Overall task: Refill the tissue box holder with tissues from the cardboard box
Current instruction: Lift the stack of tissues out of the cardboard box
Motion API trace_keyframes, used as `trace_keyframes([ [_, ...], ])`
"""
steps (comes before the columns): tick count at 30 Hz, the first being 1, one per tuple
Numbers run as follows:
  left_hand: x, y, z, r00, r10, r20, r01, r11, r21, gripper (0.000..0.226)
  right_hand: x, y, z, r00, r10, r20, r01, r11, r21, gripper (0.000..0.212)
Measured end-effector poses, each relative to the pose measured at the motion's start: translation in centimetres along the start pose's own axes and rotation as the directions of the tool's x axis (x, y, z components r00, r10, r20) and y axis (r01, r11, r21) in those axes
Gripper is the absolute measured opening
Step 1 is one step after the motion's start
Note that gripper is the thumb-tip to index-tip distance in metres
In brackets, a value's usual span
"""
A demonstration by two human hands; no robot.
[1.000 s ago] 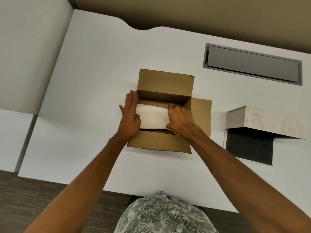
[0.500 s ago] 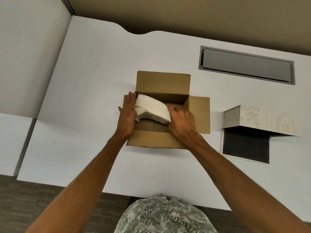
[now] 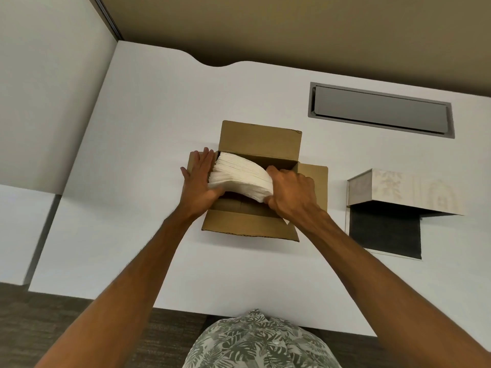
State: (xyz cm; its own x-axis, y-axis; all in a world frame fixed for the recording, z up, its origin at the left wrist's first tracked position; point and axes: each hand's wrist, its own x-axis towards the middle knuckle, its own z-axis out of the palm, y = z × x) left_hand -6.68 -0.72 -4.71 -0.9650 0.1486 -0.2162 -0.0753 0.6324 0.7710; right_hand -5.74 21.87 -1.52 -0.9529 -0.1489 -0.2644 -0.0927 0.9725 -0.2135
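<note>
as it tilts over the box [image 3: 249,224], tissue stack [image 3: 239,173] between flat left hand [image 3: 199,179] and gripping right hand [image 3: 289,192]

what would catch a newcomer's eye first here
The thick white stack of tissues stands out first, held tilted in the mouth of the open box at the middle of the table. The left hand presses flat on its left end, and the right hand curls its fingers round the right end. To the right sits the pale patterned holder, with a dark panel showing beneath it.
</note>
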Motion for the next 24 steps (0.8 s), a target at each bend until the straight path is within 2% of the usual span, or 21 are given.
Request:
trace_keyframes([
  [5,0.0,0.6,-1.5,0.986,0.146,0.077,-0.155,0.980,0.126,0.110,-0.7,0.5,-1.7,0.999,-0.048,-0.023,0.048,0.999,-0.006,0.064],
  [8,0.4,1.4,-2.5,0.958,0.248,0.142,-0.278,0.922,0.271,0.121,-1.3,0.9,-2.9,0.995,-0.094,-0.043,0.094,0.996,-0.011,0.064],
  [10,0.6,2.1,-3.3,0.938,0.293,0.185,-0.342,0.873,0.349,0.117,-1.7,1.2,-3.7,0.989,-0.138,-0.054,0.137,0.990,-0.027,0.064],
  [13,0.5,3.4,-4.3,0.928,0.289,0.234,-0.362,0.843,0.398,0.094,-2.3,2.0,-4.6,0.980,-0.177,-0.090,0.176,0.984,-0.019,0.064],
  [16,-0.2,4.7,-4.7,0.947,0.235,0.217,-0.291,0.916,0.276,0.068,-3.2,3.0,-5.2,0.975,-0.196,-0.103,0.203,0.978,0.057,0.065],
  [19,-1.1,5.7,-5.3,0.966,0.194,0.171,-0.219,0.965,0.143,0.059,-4.0,4.3,-6.2,0.974,-0.217,-0.065,0.226,0.953,0.200,0.066],
  [21,-1.8,6.4,-5.6,0.971,0.161,0.175,-0.173,0.983,0.056,0.057,-4.7,5.2,-7.1,0.977,-0.205,-0.056,0.211,0.902,0.375,0.062],
  [24,-2.8,7.3,-6.1,0.966,0.096,0.241,-0.028,0.962,-0.271,0.054,-6.3,6.6,-8.2,0.990,-0.111,-0.086,0.140,0.762,0.632,0.061],
])
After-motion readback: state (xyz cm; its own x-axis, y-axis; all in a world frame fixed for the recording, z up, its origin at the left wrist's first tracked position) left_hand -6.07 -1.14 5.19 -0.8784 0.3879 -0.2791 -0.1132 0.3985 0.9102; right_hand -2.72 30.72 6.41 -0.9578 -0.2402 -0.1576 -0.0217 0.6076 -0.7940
